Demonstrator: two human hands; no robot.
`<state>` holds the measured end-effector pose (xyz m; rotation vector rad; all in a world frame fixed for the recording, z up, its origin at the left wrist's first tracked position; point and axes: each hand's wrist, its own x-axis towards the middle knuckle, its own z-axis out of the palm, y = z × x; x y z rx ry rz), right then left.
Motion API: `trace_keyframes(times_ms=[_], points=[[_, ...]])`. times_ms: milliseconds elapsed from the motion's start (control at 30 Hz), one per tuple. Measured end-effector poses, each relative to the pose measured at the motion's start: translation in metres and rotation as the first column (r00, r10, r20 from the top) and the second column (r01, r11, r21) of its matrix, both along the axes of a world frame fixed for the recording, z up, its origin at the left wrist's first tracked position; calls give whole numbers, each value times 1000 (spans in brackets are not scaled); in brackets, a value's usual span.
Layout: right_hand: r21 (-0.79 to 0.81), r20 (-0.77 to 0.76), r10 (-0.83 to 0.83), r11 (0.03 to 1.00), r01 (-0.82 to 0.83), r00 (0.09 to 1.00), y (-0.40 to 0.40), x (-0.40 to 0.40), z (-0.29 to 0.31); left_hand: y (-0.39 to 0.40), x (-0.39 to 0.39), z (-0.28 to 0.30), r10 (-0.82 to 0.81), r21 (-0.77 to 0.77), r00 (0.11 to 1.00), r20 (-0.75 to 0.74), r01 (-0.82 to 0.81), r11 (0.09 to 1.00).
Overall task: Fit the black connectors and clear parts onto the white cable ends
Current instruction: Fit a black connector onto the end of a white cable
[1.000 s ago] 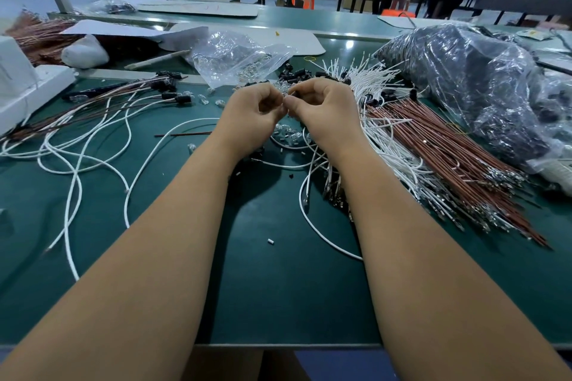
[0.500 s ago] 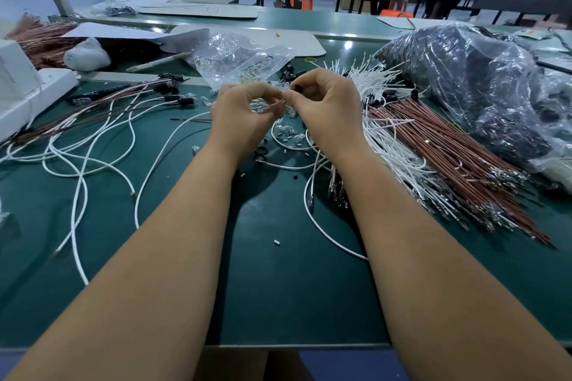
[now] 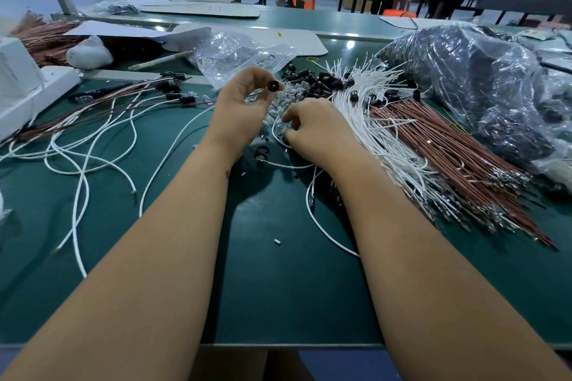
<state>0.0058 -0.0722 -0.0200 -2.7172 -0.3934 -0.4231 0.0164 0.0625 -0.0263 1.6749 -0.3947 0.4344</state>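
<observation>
Pinching a black connector (image 3: 273, 85) is the left hand (image 3: 240, 111), grip narrow; right hand (image 3: 318, 130) is curling over clear parts (image 3: 278, 108), hold unclear.

One round black connector (image 3: 273, 85) is pinched in my left hand (image 3: 240, 114), raised above the clear parts (image 3: 280, 108). More black connectors (image 3: 312, 79) lie heaped beside the fanned white cables (image 3: 365, 114).
</observation>
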Motion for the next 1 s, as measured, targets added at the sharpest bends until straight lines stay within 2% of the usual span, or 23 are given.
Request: trace_keyframes(times_ms=[233,367,633,800,933,1000], points=[[28,16,9,1000,-10,1000,0,0,-1,-1,1,2,-97,-95,993,-65,90,991],[266,68,-5,964,-13,998,-1,-1,2,-2,0,2,-135,-119,989,-64,127,985],[642,112,-73,767,-16,991,-3,-4,8,0,-1,2,-124,-108,989,-83,115,988],[761,54,-31,648,-21,998,-8,-6,12,0,-2,2,-59,-12,989,-137,58,998],[783,-6,94,619,-54,996,-5,-7,12,-1,-2,1,11,77,992,-130,-1,997],[768,-10,114,637,-66,993,-3,-6,11,-2,-1,-1,57,141,993,-103,-42,989]])
